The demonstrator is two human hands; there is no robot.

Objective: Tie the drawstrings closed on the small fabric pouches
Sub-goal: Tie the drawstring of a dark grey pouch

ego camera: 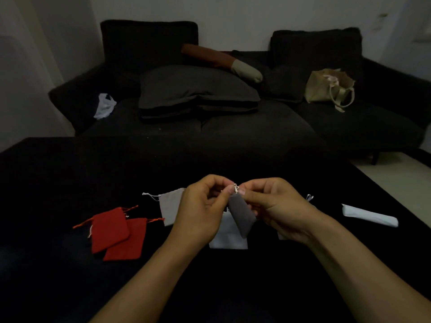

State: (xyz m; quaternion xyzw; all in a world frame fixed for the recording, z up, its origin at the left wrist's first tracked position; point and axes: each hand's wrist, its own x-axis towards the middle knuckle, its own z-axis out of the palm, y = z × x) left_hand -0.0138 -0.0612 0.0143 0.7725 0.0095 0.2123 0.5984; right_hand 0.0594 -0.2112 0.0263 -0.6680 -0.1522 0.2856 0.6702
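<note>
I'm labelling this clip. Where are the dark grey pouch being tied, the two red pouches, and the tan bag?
dark grey pouch (241, 217), head view, mid body.
red pouches (109, 230), head view, upper pouch's middle.
tan bag (320, 88), head view, front panel.

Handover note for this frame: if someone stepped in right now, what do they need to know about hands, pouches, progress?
Left hand and right hand both pinch the drawstring at the top of the dark grey pouch, held above the black table; knot in progress.
On the table: two red pouches overlapping at left, a light grey pouch, a white pouch under the hands, a white item at right.
Whether any of those are tied is unclear.
</note>
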